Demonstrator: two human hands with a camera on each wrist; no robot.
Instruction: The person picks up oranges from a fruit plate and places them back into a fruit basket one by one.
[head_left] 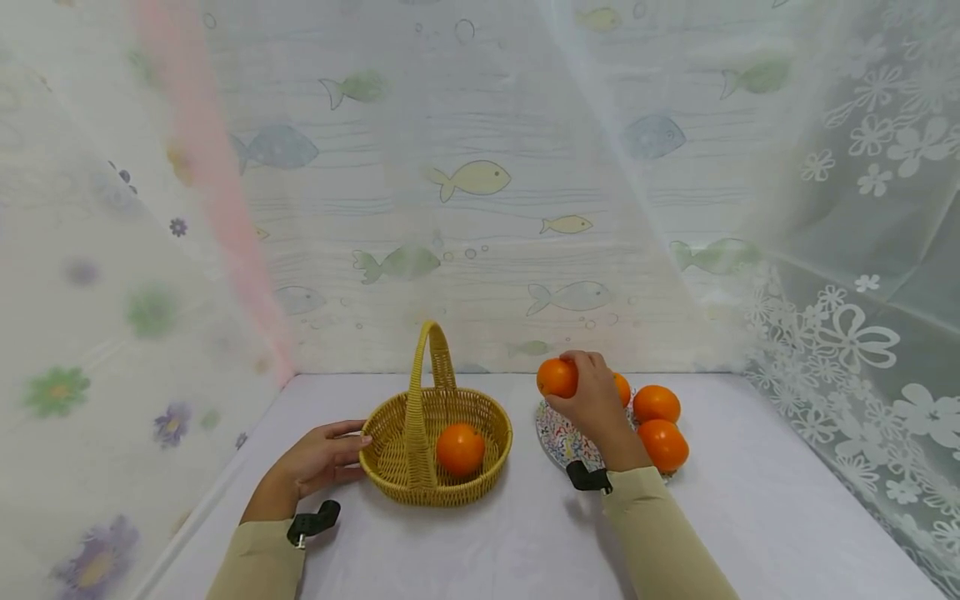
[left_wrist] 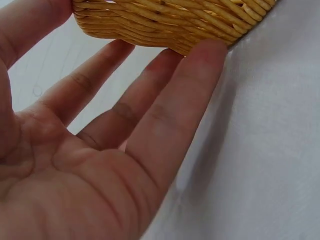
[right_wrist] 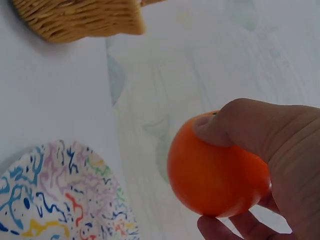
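In the head view my right hand (head_left: pixel 596 404) holds an orange (head_left: pixel 557 378) above the left side of a patterned plate (head_left: pixel 558 437). Thumb and fingers grip this fruit from opposite sides in the right wrist view, where a small green spot shows beside the thumb. My left hand (head_left: pixel 324 454) touches the left side of a yellow wicker basket (head_left: pixel 457 496) with its fingertips. Those fingers (left_wrist: pixel 165 115) are stretched out against the weave in the left wrist view. Inside the basket, on its right side, lies another orange (head_left: pixel 461 450).
More oranges sit on the plate, one at the right (head_left: pixel 657 404) and one nearer the front (head_left: pixel 663 445); another is partly hidden behind my right hand. The basket's tall handle (head_left: pixel 417 408) arches over its middle. A fish-patterned curtain (head_left: pixel 465 275) hangs behind the white table (head_left: pixel 465 554).
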